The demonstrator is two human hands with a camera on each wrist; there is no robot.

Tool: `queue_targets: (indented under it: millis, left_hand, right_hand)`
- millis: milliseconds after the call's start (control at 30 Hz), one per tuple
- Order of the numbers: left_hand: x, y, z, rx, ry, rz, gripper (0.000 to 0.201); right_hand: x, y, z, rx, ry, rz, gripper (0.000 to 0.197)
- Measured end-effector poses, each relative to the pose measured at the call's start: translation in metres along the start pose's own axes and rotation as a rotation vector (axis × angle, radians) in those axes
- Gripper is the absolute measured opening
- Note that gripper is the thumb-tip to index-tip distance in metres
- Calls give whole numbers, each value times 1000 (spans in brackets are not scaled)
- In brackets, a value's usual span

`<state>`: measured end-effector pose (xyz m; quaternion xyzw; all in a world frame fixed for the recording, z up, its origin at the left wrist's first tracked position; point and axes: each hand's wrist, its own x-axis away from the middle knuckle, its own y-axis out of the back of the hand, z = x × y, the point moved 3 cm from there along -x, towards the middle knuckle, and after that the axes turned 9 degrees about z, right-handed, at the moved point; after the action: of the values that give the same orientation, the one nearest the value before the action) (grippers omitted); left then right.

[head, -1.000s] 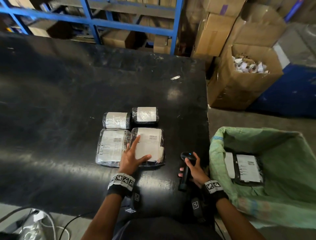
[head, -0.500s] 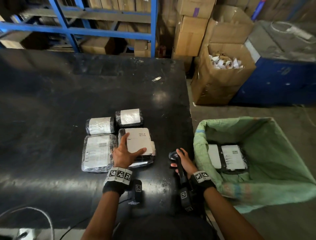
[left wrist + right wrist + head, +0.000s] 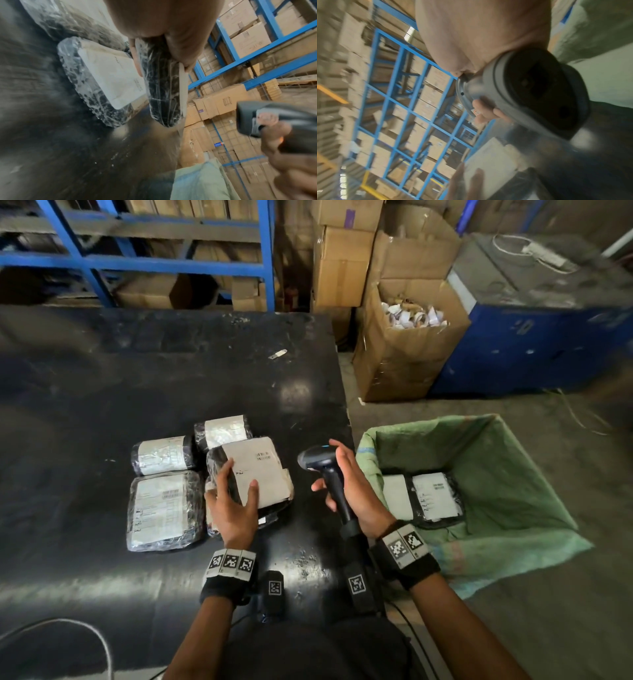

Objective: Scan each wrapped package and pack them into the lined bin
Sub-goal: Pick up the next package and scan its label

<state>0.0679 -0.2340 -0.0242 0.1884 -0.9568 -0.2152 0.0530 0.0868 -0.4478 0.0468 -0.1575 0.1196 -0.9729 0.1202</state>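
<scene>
Looking down from the head view, the left hand [image 3: 233, 508] has a wrapped package [image 3: 255, 474] pinched just left of frame centre, thumb on the white label, fingers curled round its left edge, and the package is tipped up off the black table [image 3: 102, 392]. Another flat package sits under it. The right hand [image 3: 356, 494] is wrapped round the handle of a black barcode scanner [image 3: 323, 470], whose head points left at that label. Three more packages lie to the left: a flat one [image 3: 162, 510] and two rolled ones [image 3: 164, 455] [image 3: 222, 433]. At right, the green-lined bin [image 3: 513, 474] holds one labelled package [image 3: 431, 496].

Left wrist view: the package [image 3: 163, 88] is edge-on at centre, clamped between thumb and fingers [image 3: 137, 60], clear of the tabletop, with the lower package [image 3: 106, 81] lying flat to its left. The scanner [image 3: 267, 117] pokes in at right.

Right wrist view is blurry, but the scanner's window [image 3: 542, 92] fills the right-centre, with fingers [image 3: 486, 112] closed round the grip. The label [image 3: 493, 162] shows at the bottom.
</scene>
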Motion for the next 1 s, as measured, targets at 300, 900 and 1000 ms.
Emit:
queue_targets:
  millis: [300,900,1000]
  left_hand:
    - [9,-14,-30,35,-174,-32,63]
    - [15,14,-11,6,-108,-114,68]
    - [13,21,-3,31,-83,-130,70]
  right_hand:
    - [19,-19,42,-72,138,131,50]
    - [-13,21,-70,186,-388,-91,38]
    - [-22,26,-96,233,-402,-107,45]
